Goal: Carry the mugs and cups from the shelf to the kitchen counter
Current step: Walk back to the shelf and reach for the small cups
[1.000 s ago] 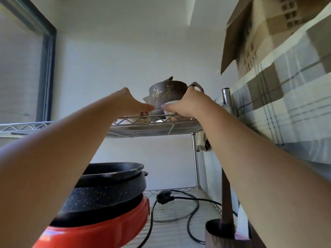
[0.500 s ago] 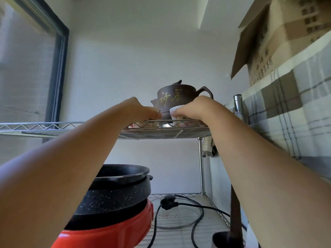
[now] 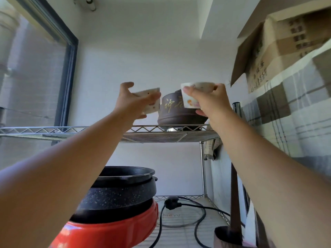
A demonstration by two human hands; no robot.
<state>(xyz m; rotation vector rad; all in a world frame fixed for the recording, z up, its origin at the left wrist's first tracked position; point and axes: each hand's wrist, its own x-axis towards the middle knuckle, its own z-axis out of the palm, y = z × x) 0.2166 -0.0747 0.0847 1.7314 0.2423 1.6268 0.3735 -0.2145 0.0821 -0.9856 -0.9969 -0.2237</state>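
My left hand [image 3: 131, 102] grips a small white cup [image 3: 151, 100], speckled and tilted, lifted above the wire shelf [image 3: 157, 136]. My right hand [image 3: 208, 101] holds a second white cup [image 3: 190, 96] with a small coloured picture on its side, also raised off the shelf. Between and behind the two cups a brown clay teapot [image 3: 174, 113] with gold characters stands on the shelf. My right hand covers the teapot's right side.
A black pan on a red electric cooker [image 3: 114, 208] sits on the lower shelf, with a black plug and cable [image 3: 180, 210] beside it. A checked cloth [image 3: 290, 119] and a cardboard box [image 3: 279, 47] crowd the right side. A window frame [image 3: 69, 72] stands at the left.
Both hands rose from the shelf surface, each lifting a white cup clear of the shelf. The teapot stayed in place.
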